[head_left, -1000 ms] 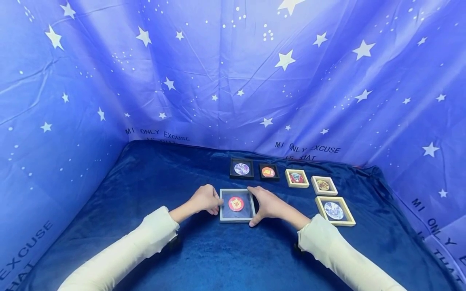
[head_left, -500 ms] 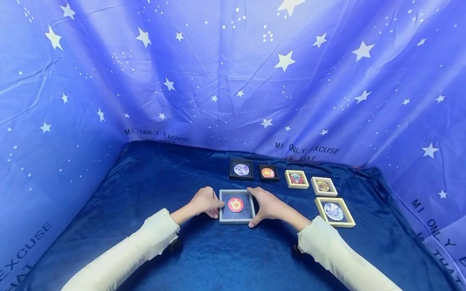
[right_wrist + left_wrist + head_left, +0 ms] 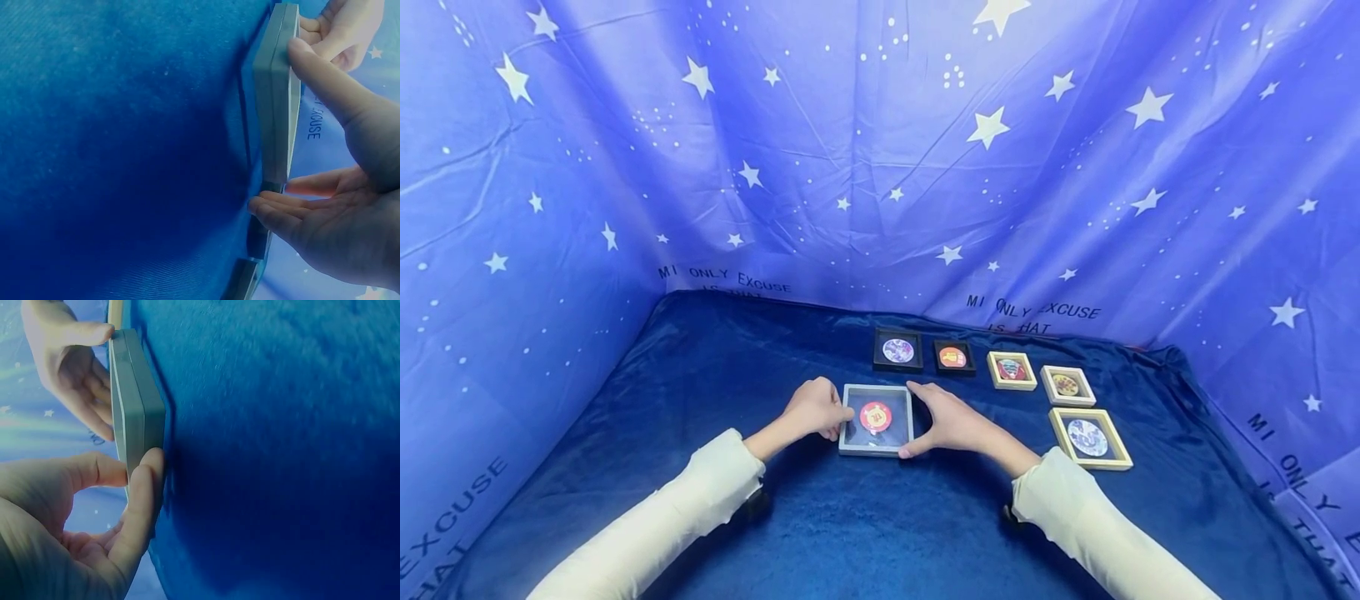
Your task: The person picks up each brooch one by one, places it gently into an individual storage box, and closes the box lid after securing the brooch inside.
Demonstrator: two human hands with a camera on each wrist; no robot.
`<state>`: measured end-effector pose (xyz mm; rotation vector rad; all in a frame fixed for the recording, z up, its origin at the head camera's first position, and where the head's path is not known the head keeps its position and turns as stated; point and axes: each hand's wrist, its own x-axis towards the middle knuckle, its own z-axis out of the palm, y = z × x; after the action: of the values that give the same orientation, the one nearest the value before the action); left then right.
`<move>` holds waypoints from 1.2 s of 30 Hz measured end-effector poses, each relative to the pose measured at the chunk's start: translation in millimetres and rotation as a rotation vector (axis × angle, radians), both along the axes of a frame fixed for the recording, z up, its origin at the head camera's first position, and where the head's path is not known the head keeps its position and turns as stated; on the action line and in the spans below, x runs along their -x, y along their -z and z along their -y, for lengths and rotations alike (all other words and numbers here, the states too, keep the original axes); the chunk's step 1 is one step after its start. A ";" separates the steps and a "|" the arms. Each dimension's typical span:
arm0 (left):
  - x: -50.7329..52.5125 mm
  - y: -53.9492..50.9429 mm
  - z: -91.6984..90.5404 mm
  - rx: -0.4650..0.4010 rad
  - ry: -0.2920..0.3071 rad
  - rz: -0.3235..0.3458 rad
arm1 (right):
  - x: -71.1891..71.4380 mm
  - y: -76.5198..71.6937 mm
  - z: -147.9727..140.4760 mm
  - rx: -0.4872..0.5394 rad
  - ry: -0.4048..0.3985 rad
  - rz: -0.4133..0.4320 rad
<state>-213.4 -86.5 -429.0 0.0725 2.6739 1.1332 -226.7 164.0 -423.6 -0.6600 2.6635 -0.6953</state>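
Observation:
A square grey display frame with a clear film window lies between my hands in the head view. Inside sits a round red-and-gold badge. My left hand pinches the frame's left edge, thumb on top and fingers beneath; the left wrist view shows this grip closely. My right hand spans the right side, with its thumb at the near corner and its index finger at the far corner. A dark gap shows under the frame in the left wrist view; how far it stands off the cloth, I cannot tell.
Behind the frame stand two black frames with round discs. To their right are two small pale wooden frames and a larger wooden one. Blue cloth covers the table, and a starry curtain encloses it.
The grey frame has shifted slightly left and away from me, with both hands moving along. The other frames have stayed in place.

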 end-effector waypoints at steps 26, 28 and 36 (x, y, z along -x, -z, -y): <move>58.4 -34.8 63.6 0.063 -0.173 -0.156 | 18.9 -43.2 -33.1 0.282 0.110 -0.062; 63.5 -34.9 65.9 0.075 -0.189 -0.149 | 19.3 -44.2 -35.9 0.304 0.120 -0.062; 81.2 -28.6 67.6 0.085 -0.235 -0.077 | 17.5 -44.6 -48.8 0.371 0.175 -0.080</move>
<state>-294.6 -154.1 -400.4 -0.2230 2.8536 1.0989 -244.2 212.8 -378.9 -0.5561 2.7110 -1.2565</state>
